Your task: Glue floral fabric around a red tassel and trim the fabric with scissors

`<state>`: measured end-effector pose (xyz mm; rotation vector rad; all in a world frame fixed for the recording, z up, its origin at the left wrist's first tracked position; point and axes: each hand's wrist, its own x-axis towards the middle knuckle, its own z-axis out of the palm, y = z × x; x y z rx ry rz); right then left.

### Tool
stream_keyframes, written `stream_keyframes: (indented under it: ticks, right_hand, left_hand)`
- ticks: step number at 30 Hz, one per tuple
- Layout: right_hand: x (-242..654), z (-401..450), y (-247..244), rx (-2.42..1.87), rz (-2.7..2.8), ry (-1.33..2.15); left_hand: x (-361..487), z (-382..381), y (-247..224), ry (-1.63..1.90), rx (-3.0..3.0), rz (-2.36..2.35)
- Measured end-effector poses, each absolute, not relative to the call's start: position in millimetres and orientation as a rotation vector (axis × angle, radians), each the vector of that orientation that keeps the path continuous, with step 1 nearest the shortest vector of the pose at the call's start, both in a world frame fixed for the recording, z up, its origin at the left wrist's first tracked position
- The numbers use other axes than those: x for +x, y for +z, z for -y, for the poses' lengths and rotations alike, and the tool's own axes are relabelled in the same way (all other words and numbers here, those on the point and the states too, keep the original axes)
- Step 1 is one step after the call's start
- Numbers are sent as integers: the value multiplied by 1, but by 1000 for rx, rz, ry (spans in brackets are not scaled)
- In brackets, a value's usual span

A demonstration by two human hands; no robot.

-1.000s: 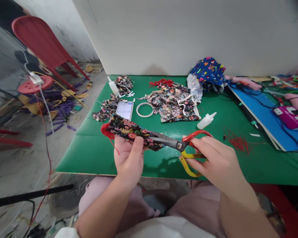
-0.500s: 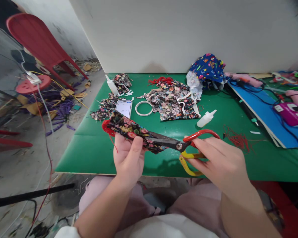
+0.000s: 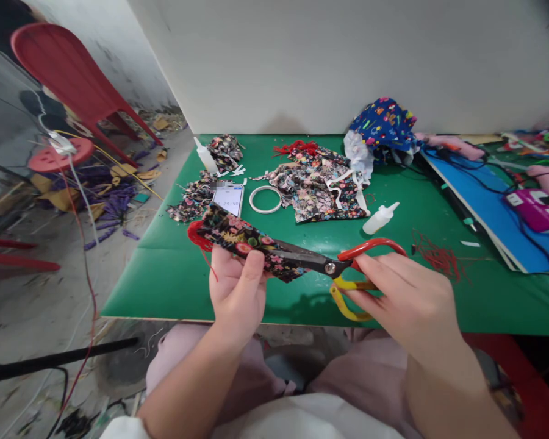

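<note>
My left hand (image 3: 238,292) pinches a strip of black floral fabric (image 3: 233,231) between thumb and fingers, held above the front of the green table. A red cord bundle (image 3: 196,236) hangs at the strip's left end, with one loose strand dangling. My right hand (image 3: 407,299) grips scissors (image 3: 330,267) by their red and yellow handles. The scissor blades point left and lie across the fabric, near my left thumb. Exactly where the blade tips end is hard to make out against the dark print.
On the green table (image 3: 165,280) lie a phone (image 3: 229,198), a tape roll (image 3: 265,200), a heap of floral fabric (image 3: 311,189), a glue bottle (image 3: 379,219) and another bottle (image 3: 205,157). Red threads (image 3: 439,256) and a blue board (image 3: 485,207) are at right.
The scissor blades have closed slightly on the fabric strip. Both hands stay almost in the same place, and the phone's displayed time has advanced.
</note>
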<state>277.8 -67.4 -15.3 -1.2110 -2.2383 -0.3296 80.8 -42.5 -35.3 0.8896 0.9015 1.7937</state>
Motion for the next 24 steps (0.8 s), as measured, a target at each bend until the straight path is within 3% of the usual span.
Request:
stream_keyframes:
  ticks: [24]
  right_hand:
    - [276,70,-16,-1280,2251,-280]
  left_hand:
    - [80,42,-36,1793,927,-835]
